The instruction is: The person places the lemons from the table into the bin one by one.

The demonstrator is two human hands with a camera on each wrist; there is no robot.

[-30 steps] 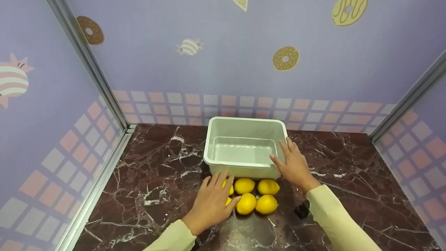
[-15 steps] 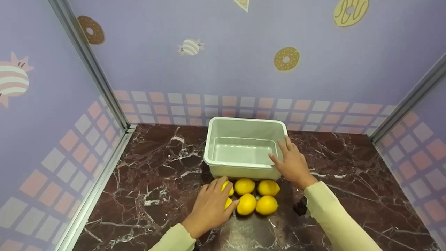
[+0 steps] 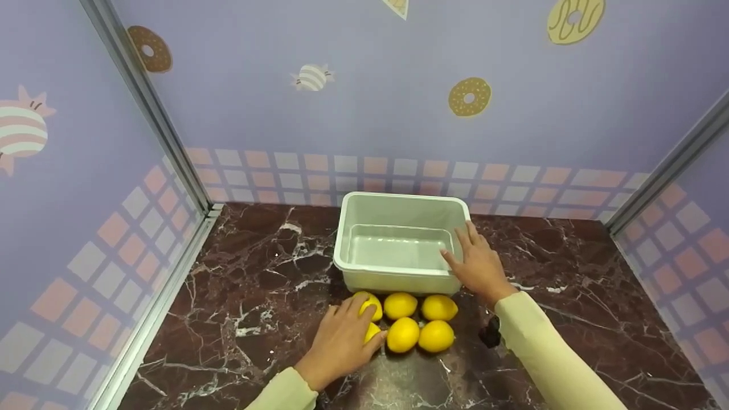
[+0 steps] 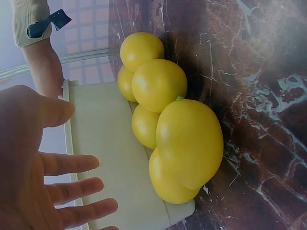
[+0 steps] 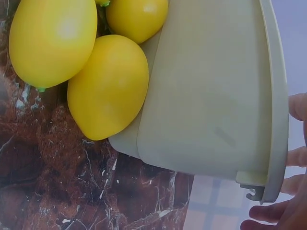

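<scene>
Dark marbled tabletop (image 3: 256,319) — six lemons (image 3: 402,335) beside bin (image 3: 398,281) — left fingers (image 4: 72,164) near.

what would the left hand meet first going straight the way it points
Likely the back-left oval yellow lemon; height is unclear, so the left hand might pass over and meet the pale plastic bin.

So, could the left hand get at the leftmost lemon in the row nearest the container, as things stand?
Probably yes: the left hand holds nothing and partly overlaps that lemon in the head view, and no obstacle shows between them in the left wrist view.
</scene>
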